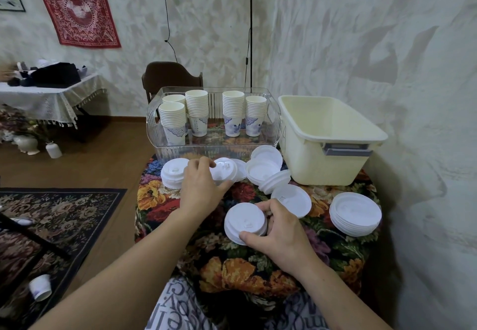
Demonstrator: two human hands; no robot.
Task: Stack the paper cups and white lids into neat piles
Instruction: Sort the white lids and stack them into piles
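Now our right hand (281, 234) pinches a short stack of thin white plastic lids (245, 222) on the flowered counter (232, 275) — light, springy, slippery; our left hand (200, 187) grips another lid (224, 169) by its rim.

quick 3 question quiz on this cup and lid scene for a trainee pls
1. True or false: the paper cup stacks stand in the cream plastic tub.
2. What does the right hand grip? A) one cup B) a small stack of white lids C) nothing
3. How many cup stacks are in the clear tray?

Key
1. False: they stand in the clear tray; the tub looks empty.
2. B. The left hand grips another white lid further back.
3. Five.
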